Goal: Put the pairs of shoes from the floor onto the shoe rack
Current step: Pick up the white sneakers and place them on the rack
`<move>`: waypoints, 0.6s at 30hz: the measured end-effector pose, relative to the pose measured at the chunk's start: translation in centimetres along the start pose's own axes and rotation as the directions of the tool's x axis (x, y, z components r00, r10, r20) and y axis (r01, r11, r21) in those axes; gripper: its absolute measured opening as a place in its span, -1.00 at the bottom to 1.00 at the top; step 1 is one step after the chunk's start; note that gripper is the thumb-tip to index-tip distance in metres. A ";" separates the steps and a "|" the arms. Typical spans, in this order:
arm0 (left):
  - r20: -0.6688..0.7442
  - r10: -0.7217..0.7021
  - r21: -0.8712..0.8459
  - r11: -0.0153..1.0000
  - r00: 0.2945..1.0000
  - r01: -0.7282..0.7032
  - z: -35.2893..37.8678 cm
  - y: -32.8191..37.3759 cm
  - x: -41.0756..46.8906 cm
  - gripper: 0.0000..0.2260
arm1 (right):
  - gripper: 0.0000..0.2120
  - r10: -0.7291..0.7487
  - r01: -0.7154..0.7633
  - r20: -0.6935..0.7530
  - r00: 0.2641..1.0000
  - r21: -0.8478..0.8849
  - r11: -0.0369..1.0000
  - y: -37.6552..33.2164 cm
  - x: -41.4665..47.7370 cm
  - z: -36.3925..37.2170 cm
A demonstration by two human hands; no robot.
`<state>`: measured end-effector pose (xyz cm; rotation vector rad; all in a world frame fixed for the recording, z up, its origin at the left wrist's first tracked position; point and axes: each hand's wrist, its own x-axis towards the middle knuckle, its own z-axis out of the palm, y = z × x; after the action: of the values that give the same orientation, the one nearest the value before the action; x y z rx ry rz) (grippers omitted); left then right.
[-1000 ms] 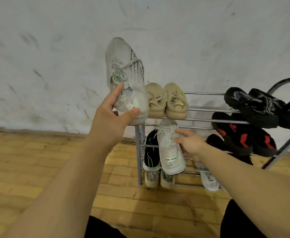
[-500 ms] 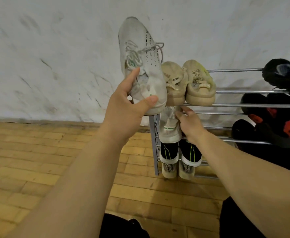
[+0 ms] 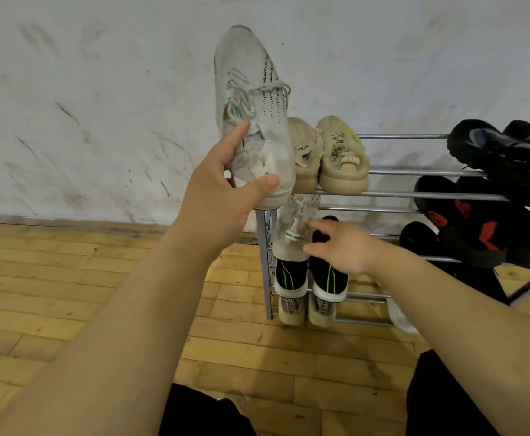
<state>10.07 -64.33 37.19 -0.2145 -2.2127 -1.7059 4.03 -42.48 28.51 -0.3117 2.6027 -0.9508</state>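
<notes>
At the left end of the shoe rack, the left hand grips a white sneaker by its heel. The thumb is pressed across the back, and the forefinger lies up along the side by the collar. The sneaker stands almost upright, toe high against the wall, with its heel at the top shelf's left corner, just beside a beige pair. Whether the heel rests on the rail cannot be told.

Lower down, the right hand reaches in at the second shelf with its fingers loosely spread and nothing held. The thumb tip lies right at the heel of the second white sneaker, which sits on that shelf with its toe pointing in under the top rail. It is not clear whether the hand touches it.

The beige pair sits on the top shelf with its heels toward the camera. Under the second white sneaker, on the third shelf, is a black pair with green stripes and white soles. Below that, on the bottom shelf, is another beige pair. At the right end of the rack, black shoes lie across the top rails, and black-and-red shoes lie on the shelf beneath them. The rack stands on a wooden floor against the scuffed white wall.
</notes>
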 end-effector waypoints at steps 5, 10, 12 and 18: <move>0.086 0.040 -0.005 0.999 0.996 -0.040 1.8 2.0 -1.3 -0.30 | -0.56 -0.097 0.103 -0.064 0.993 0.093 0.990 -1.1 -5.9 -3.4; 0.149 0.001 -0.082 0.997 0.989 0.012 4.5 4.2 -2.9 -0.30 | -0.67 -0.088 0.184 -0.275 0.957 0.347 0.920 -0.3 -10.5 -6.1; 0.157 -0.027 -0.132 0.990 0.987 0.048 5.8 5.1 -3.7 -0.31 | -0.69 -0.043 0.239 -0.355 0.934 0.530 0.814 0.0 -12.0 -7.2; 0.295 -0.072 -0.144 0.982 0.953 0.119 9.7 7.5 -6.2 -0.30 | -0.52 -0.036 0.335 -0.382 0.923 0.756 0.562 0.9 -16.1 -10.0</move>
<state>16.61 -52.47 39.61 -0.4278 -2.3198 -2.0209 14.74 -30.92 39.06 -0.1826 2.0583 -2.3237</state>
